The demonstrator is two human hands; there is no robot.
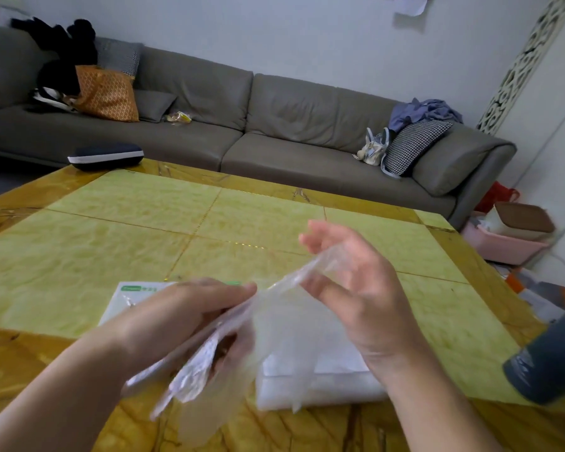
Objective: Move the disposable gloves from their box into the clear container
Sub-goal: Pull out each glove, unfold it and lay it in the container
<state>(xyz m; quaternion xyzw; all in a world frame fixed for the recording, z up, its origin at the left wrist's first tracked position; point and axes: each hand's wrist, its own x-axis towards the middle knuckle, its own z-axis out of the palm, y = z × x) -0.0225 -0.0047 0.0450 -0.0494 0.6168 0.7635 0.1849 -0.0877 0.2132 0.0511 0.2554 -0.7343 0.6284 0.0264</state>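
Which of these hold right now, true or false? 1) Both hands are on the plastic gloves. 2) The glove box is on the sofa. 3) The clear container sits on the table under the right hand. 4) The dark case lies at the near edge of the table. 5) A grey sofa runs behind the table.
1) Both hands are on the gloves: true; the left hand grips a bunch and the right hand pinches one.
2) False; the box lies on the table, beside the left hand.
3) True; the container sits there.
4) False; the case lies at the far left corner.
5) True; the sofa runs behind.
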